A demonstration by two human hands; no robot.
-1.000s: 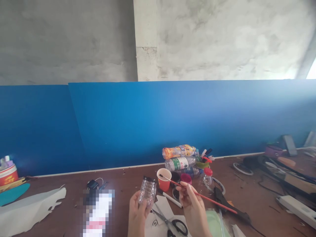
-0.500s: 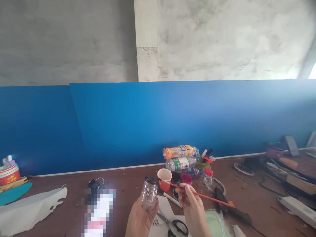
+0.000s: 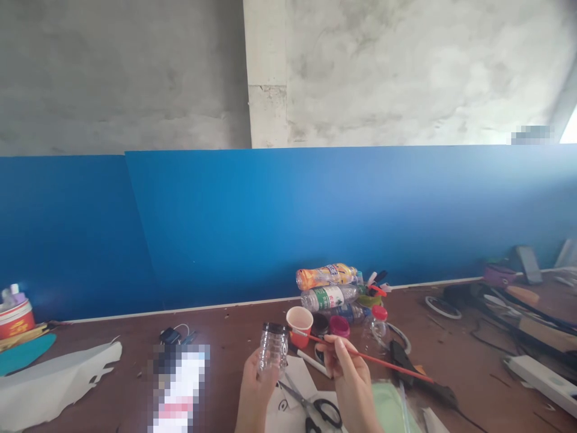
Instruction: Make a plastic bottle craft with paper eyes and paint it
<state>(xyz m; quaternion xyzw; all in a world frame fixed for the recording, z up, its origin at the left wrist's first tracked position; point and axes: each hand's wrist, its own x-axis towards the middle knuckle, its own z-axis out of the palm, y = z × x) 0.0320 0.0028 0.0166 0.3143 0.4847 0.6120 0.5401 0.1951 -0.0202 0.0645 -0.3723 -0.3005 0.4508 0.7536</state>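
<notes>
A clear ribbed plastic bottle [image 3: 273, 347] with a black rim at its upper end is upright in my left hand [image 3: 258, 385], whose fingers wrap round its lower part. A drawn eye shows at the bottle's right side. My right hand [image 3: 349, 379] pinches a thin red-handled paintbrush [image 3: 383, 362], its tip pointing left towards the bottle but apart from it. Just behind the tip stands an orange paper cup [image 3: 300, 325]. Below and between my hands lie scissors [image 3: 311, 410] with black handles on white paper [image 3: 295, 376] that bears a drawn eye.
Several plastic bottles [image 3: 331, 297] lie stacked by the blue partition [image 3: 270, 228]. A magenta pot [image 3: 339, 328], a red-capped bottle [image 3: 378, 328] and a black glue gun [image 3: 419, 376] are near my right hand. Torn white material [image 3: 58, 379] lies left, with a blurred bright screen [image 3: 178, 391] nearer.
My left hand has turned the bottle, so the drawn eye that faced me is now at its right side. My right hand and the paintbrush have barely shifted.
</notes>
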